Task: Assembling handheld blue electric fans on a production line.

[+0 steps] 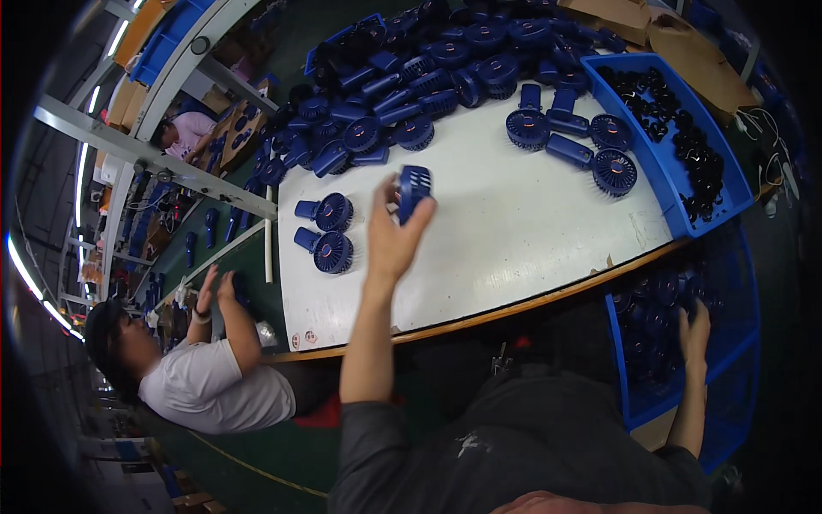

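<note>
My left hand point(392, 233) is raised over the white table point(514, 231) and grips a dark blue handheld fan point(413, 190) by its head. Two more blue fans point(325, 212) point(324, 249) lie on the table just left of that hand. My right hand point(693, 330) reaches down into a blue crate point(745, 343) of dark blue fan parts at my lower right; whether its fingers hold anything cannot be told.
A big heap of blue fans point(428, 77) covers the table's far side. A blue tray point(664, 184) of small black parts sits at the right. A co-worker in a white shirt point(214, 385) works at my left. Cardboard boxes point(685, 51) stand at the far right.
</note>
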Demonstrator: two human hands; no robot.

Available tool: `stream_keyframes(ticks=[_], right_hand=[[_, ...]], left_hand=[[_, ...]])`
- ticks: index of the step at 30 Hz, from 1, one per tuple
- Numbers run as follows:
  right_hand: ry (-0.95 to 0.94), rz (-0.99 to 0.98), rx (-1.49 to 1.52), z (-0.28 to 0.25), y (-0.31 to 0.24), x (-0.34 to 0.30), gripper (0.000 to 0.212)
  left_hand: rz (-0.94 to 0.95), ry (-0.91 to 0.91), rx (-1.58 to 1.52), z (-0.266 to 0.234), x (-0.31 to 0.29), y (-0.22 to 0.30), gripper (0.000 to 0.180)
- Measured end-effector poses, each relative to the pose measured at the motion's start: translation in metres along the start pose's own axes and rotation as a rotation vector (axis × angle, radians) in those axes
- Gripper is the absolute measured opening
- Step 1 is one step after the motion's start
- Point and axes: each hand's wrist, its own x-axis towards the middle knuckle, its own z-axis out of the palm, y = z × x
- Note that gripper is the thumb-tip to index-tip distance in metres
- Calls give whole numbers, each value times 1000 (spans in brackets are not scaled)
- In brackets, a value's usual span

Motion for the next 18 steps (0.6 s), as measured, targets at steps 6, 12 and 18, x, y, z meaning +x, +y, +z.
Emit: stream_keyframes(ticks=[6,12,18], right_hand=[[-67,-762,385,-25,-258,-28,76],[-253,-936,558,-11,-271,-19,71],[-434,-863,522,-28,-288,-15,60]], left_hand=[[-652,-466,-1338,85,-129,48,73],[-408,-302,-1331,92,-146,37,84],[-262,-210,-1238,105,-145,40,86]])
